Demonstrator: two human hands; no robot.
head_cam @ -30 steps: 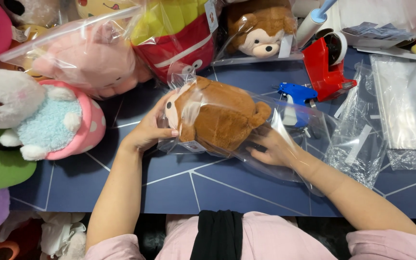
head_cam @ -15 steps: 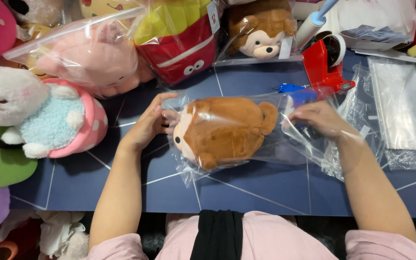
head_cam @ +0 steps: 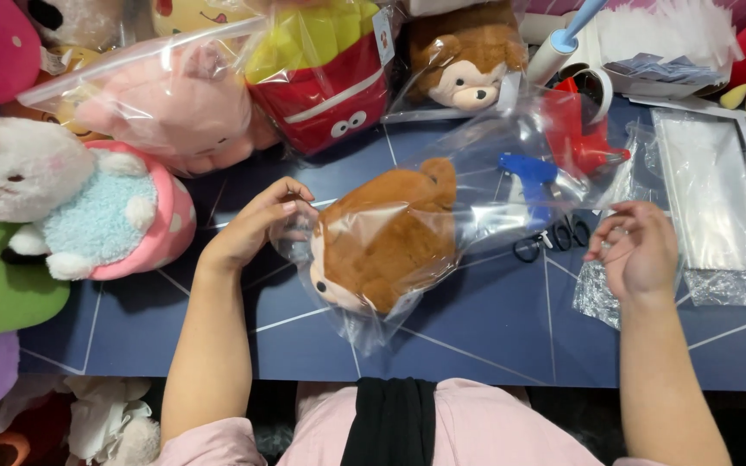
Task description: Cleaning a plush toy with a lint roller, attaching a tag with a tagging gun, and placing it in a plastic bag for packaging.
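A brown plush toy (head_cam: 382, 246) lies inside a clear plastic bag (head_cam: 502, 147) on the dark blue table (head_cam: 494, 328), head toward me. My left hand (head_cam: 256, 224) pinches the bag's closed end beside the toy's head. The bag's open end lifts up and to the right, over a blue tagging gun (head_cam: 524, 173). My right hand (head_cam: 636, 255) hovers to the right of the bag with its fingers loosely curled, holding nothing I can see. Black scissors (head_cam: 550, 237) lie between that hand and the bag.
Bagged plush toys line the back: a pink one (head_cam: 174, 112), a red and yellow one (head_cam: 330, 82), a monkey (head_cam: 468, 60). A white rabbit (head_cam: 10, 164) and a pink and blue plush (head_cam: 123, 216) sit left. A red tape dispenser (head_cam: 576, 129) and stacked clear bags (head_cam: 710, 198) lie right.
The bagged toy turned so its head points toward me. My right hand let go of the bag's right end and drew back to the right. The left hand kept its grip.
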